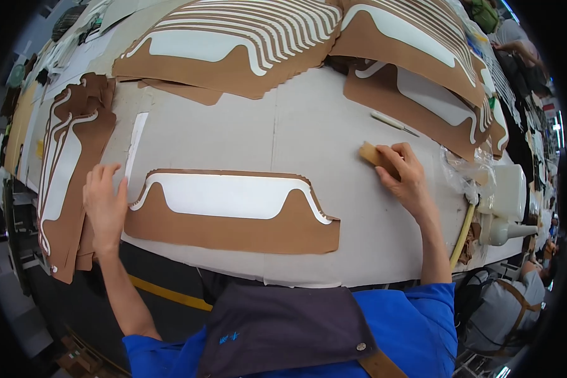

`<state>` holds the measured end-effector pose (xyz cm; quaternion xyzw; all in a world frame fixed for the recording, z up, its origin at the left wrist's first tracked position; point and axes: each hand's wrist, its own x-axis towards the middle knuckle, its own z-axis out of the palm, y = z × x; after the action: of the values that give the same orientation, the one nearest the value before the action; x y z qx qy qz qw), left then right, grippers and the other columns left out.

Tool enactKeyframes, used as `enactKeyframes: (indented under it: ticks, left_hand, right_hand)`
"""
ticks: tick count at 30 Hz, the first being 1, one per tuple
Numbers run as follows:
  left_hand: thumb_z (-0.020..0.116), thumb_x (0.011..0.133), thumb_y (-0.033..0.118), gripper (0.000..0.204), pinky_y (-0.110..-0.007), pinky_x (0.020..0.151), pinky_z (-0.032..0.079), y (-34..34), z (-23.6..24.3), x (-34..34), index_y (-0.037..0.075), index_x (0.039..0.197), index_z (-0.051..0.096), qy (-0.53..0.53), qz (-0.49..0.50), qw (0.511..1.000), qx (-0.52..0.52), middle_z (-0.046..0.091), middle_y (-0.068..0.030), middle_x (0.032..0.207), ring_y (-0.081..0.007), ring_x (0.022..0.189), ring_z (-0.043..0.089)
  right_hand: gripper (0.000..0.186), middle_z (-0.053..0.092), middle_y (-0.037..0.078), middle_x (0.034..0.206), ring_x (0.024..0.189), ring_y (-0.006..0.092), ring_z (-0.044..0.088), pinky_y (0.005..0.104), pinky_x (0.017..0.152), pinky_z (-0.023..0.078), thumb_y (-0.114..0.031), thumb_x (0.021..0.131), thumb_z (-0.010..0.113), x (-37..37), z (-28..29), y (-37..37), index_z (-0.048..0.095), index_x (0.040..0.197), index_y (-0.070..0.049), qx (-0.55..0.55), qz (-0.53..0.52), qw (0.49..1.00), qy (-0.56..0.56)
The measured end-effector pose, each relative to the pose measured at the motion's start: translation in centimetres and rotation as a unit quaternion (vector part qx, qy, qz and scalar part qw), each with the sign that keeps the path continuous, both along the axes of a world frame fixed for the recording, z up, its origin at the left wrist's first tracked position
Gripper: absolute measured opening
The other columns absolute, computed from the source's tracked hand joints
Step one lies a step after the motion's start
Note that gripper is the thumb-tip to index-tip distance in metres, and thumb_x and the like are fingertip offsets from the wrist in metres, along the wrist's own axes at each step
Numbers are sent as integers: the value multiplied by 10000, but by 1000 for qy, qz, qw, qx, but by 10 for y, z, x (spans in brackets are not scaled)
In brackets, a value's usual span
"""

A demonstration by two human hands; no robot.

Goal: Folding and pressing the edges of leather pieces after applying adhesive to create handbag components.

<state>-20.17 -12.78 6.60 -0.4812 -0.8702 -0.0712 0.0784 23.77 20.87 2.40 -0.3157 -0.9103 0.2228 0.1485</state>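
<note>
A brown leather-like panel [233,233] with a white shaped strip [227,196] along its upper part lies flat on the table in front of me. Beyond its left end, my left hand [105,205] is raised with fingers apart, holding nothing. It is beside a pile of similar brown and white panels [93,148], partly covering the pile's edge. My right hand [404,173] grips a small tan block [373,153], perhaps wooden, over the right side of the table. Part of the block is hidden under the fingers.
Two fanned stacks of brown panels, a left one [233,70] and a right one [416,50], fill the far side. A pointed awl-like tool [394,123] lies beyond my right hand. At right are clear plastic wrap [463,165], a white container [509,192] and a nozzled bottle [501,232]. People sit farther right.
</note>
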Motion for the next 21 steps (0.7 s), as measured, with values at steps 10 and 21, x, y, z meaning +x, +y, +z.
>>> enactKeyframes:
  ticks: [10, 21]
  left_hand:
    - [827, 839, 173, 427, -475, 1006, 434, 112, -69, 206, 69, 1236, 709, -169, -304, 930, 120, 605, -93, 1264, -317, 1184, 555]
    - [838, 825, 192, 445, -469, 1005, 405, 101, -70, 212, 84, 1240, 719, -183, -290, 932, 118, 604, -64, 1266, -294, 1176, 530]
  right_hand:
    - [486, 601, 81, 1113, 800, 229, 672, 388, 690, 569, -193, 894, 811, -17, -8, -34, 713, 1367, -140, -64, 239, 969, -17]
    - [485, 593, 108, 1162, 976, 253, 583, 367, 785, 477, -88, 814, 693, -25, -2, -61, 647, 1287, 7, 108, 293, 950, -10]
